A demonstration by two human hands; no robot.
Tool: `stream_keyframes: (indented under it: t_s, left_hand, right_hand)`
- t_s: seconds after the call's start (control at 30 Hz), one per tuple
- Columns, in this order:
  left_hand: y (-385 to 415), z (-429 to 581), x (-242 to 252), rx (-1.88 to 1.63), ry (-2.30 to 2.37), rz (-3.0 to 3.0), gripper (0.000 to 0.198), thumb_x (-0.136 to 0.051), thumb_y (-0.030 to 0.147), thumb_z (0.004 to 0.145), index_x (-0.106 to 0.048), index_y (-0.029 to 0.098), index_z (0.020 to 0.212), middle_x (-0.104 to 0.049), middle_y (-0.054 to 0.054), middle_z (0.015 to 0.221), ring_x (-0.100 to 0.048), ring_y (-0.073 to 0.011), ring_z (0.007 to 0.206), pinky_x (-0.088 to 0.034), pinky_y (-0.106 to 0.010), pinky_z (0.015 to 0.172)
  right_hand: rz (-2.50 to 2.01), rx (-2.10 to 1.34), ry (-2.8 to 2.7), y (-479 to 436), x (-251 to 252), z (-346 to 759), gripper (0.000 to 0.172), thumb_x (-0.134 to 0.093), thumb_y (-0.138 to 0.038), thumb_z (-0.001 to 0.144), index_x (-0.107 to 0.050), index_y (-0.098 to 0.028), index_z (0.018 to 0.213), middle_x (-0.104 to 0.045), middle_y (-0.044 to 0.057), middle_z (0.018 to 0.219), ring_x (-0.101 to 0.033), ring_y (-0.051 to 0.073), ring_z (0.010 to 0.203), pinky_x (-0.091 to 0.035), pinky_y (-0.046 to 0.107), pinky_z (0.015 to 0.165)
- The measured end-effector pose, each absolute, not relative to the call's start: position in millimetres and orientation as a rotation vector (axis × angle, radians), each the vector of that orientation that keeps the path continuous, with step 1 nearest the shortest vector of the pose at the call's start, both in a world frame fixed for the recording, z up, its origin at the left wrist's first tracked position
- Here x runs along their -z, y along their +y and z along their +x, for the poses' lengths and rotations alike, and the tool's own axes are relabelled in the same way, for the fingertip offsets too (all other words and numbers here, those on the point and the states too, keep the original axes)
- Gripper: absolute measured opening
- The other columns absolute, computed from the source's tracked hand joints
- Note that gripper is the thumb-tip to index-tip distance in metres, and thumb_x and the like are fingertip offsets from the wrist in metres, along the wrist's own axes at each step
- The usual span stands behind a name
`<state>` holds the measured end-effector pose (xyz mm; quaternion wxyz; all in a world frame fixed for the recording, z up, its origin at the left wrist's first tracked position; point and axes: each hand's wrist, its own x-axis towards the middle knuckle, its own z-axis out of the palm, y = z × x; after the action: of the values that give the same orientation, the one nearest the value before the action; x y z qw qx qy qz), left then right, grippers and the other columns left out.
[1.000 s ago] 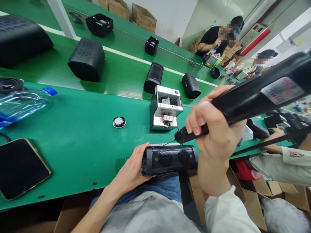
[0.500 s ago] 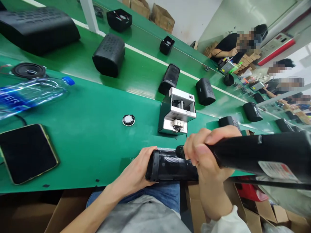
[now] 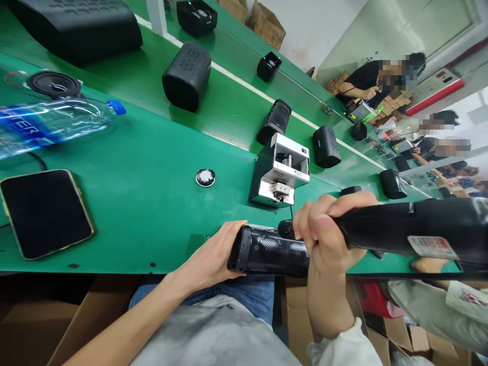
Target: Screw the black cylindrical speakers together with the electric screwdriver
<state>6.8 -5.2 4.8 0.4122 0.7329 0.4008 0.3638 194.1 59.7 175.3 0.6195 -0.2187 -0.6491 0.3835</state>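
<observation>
At the front edge of the green table lies a black speaker [image 3: 274, 252] with a perforated front. My left hand [image 3: 221, 250] is wrapped round its left end. My right hand [image 3: 328, 229] grips a black electric screwdriver [image 3: 404, 229], held nearly level, with its tip pointing left over the speaker's upper edge. The right forearm hides the speaker's right end. I cannot make out whether the bit touches a screw. Just beyond stands a silver-and-black screw feeder [image 3: 282, 173]. To its left a small round white-and-black part [image 3: 205, 177] rests on the table.
A phone [image 3: 48, 213], a plastic bottle [image 3: 57, 124] and a loose speaker driver [image 3: 54, 84] lie at the left. Several black speaker housings [image 3: 186, 76] stand along the conveyor behind. Co-workers [image 3: 366, 81] sit at the far right; a nearby person's sleeve [image 3: 427, 305] shows at lower right. Cardboard boxes [image 3: 301, 315] are below.
The view has shifted and turned slightly. My left hand keeps its hold on the speaker, and the screwdriver stays in my right hand. A neighbour's hand and sleeve now show at lower right.
</observation>
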Motion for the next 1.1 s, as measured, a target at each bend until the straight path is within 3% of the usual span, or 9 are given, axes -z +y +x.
stream_keyframes:
  t_s: [0.2,0.33,0.47,0.6,0.87,1.1]
  left_hand:
    - [-3,7,-2,-0.898,1.008,1.903,0.111,-0.097,0.023,0.079,-0.032,0.030,0.169,-0.057,-0.017,0.158,-0.060,-0.0423,0.147,-0.057,-0.063,0.120]
    - [-6,6,0,-0.884,1.026,1.949,0.115,-0.096,0.025,0.081,-0.025,0.031,0.170,-0.053,-0.019,0.162,-0.055,-0.0435,0.152,-0.054,-0.066,0.123]
    - [-7,6,2,-0.861,1.048,1.951,0.119,-0.096,0.023,0.081,-0.020,0.033,0.172,-0.047,-0.019,0.169,-0.050,-0.0435,0.158,-0.051,-0.065,0.127]
    - [-6,4,4,-0.856,1.048,1.925,0.121,-0.096,0.021,0.079,-0.020,0.036,0.172,-0.046,-0.017,0.171,-0.050,-0.0424,0.159,-0.050,-0.064,0.130]
    - [-7,4,3,-0.856,1.065,1.905,0.119,-0.096,0.021,0.079,-0.022,0.038,0.172,-0.047,-0.015,0.170,-0.051,-0.0410,0.159,-0.049,-0.063,0.130]
    - [-5,4,4,-0.833,1.061,1.910,0.114,-0.093,0.031,0.085,-0.021,0.038,0.173,-0.048,-0.015,0.169,-0.052,-0.0400,0.159,-0.049,-0.064,0.130]
  right_hand:
    - [-0.435,-0.930,-1.525,60,-169,195,0.024,-0.073,-0.005,0.096,-0.064,-0.024,0.107,-0.057,-0.009,0.070,-0.054,0.008,0.046,-0.046,0.019,0.042]
    - [-0.499,-0.946,-1.478,58,-193,204,0.020,-0.077,-0.011,0.095,-0.066,-0.024,0.106,-0.060,-0.009,0.067,-0.054,0.009,0.043,-0.049,0.021,0.042]
    - [-0.521,-0.620,-1.267,76,-224,218,0.019,-0.080,-0.016,0.088,-0.067,-0.025,0.100,-0.051,-0.012,0.059,-0.044,0.008,0.036,-0.042,0.023,0.035]
    - [-0.576,-0.392,-1.252,112,-223,220,0.018,-0.080,-0.022,0.090,-0.062,-0.026,0.091,-0.052,-0.011,0.054,-0.050,0.011,0.039,-0.046,0.025,0.041]
    - [-0.675,-0.462,-1.214,137,-209,210,0.016,-0.079,-0.023,0.087,-0.063,-0.025,0.090,-0.050,-0.012,0.053,-0.049,0.010,0.036,-0.043,0.025,0.037]
    - [-0.718,-0.572,-1.253,104,-220,235,0.016,-0.081,-0.020,0.090,-0.066,-0.026,0.095,-0.047,-0.012,0.056,-0.047,0.009,0.037,-0.041,0.025,0.038]
